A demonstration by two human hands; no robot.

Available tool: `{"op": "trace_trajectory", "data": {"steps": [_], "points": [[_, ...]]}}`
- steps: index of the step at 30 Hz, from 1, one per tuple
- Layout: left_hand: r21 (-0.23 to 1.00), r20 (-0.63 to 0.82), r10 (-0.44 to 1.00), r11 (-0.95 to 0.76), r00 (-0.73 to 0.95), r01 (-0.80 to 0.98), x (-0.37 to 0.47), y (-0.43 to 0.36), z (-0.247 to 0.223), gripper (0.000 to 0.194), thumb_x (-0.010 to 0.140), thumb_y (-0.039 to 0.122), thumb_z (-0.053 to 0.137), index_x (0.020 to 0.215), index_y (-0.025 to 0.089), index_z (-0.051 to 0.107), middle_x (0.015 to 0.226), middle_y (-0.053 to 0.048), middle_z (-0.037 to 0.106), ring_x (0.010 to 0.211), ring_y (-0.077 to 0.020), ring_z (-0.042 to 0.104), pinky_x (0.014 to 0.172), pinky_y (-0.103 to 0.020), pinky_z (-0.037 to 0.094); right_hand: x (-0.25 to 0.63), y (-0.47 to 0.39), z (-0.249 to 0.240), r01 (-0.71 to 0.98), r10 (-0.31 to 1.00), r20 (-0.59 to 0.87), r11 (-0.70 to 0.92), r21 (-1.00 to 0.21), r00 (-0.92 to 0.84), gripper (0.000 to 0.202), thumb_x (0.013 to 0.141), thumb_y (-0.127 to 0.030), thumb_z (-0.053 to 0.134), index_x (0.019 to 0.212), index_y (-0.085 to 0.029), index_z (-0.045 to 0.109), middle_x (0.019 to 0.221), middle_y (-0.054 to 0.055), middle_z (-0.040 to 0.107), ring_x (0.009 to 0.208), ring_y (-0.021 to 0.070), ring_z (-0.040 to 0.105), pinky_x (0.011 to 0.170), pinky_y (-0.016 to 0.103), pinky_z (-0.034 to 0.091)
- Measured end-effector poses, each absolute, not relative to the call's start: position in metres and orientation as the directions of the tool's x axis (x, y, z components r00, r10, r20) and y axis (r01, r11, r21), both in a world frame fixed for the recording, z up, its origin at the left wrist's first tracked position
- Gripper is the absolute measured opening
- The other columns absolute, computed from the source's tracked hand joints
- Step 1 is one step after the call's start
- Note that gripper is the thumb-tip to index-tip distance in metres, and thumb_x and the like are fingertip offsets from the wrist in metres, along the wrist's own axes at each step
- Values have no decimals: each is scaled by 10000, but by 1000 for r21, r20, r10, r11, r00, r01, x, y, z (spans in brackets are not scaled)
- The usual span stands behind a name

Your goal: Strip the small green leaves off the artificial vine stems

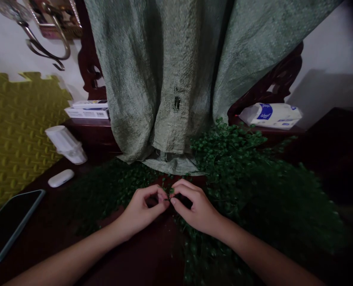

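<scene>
Over the dark red table (152, 254), my left hand (143, 206) and my right hand (195, 204) meet with fingertips pinched almost together. Between them is a small green sprig (172, 191), gripped by both hands and partly hidden by the fingers. On the right, a large heap of green leafy stems (232, 163) spreads past my right wrist and forearm. A lower, darker pile of greens (105, 190) lies left of my left hand. The exact kind of plant is hard to make out in the dim light.
A grey-green woven cloth (176, 79) hangs behind the greens. To the left are a phone (12, 226), a white oval case (61, 178), stacked white cups (66, 144) and flat boxes (87, 112). A tissue pack (273, 116) sits on the right ledge.
</scene>
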State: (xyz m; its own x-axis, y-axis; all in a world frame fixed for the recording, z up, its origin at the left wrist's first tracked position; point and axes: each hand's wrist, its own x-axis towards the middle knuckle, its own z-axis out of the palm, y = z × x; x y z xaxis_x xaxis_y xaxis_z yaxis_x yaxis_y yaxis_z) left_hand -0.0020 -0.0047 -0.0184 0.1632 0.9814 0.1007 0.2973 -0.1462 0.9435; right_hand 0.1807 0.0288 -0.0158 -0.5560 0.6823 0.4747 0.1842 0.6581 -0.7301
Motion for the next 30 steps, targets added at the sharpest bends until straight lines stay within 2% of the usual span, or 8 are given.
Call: {"op": "trace_trajectory", "data": {"steps": [3,12,23,30], "points": [[948,97,978,-147,183,284,-2,-5,-19,167,791,279,605,687,149,600,690,-11,572,689,-141,528,637,-239,447,180,28,-16,179,674,466,658,-732,-573,131,841,-82,526,852,-205,571,900,22,575,844,144,585,762,254,469],[871,224,939,-313,261,378,0,-5,-18,208,801,173,501,594,163,518,607,26,492,599,-111,454,581,-219,367,181,26,-16,203,630,435,688,-697,-643,156,853,-68,496,894,-213,536,942,27,574,884,150,573,785,263,464],[825,174,947,-289,268,485,6,-14,-18,139,742,161,449,605,183,451,587,30,444,572,-121,429,555,-237,337,179,19,-20,308,546,398,796,-522,-737,129,828,-87,491,882,-204,496,924,39,568,836,171,555,740,277,446],[699,168,955,-291,246,653,7,-21,-16,158,700,141,469,589,200,374,578,34,429,553,-130,450,543,-248,299,177,17,-21,355,501,344,842,-406,-794,83,840,-143,536,846,-194,470,883,36,535,800,178,518,720,287,435]]}}
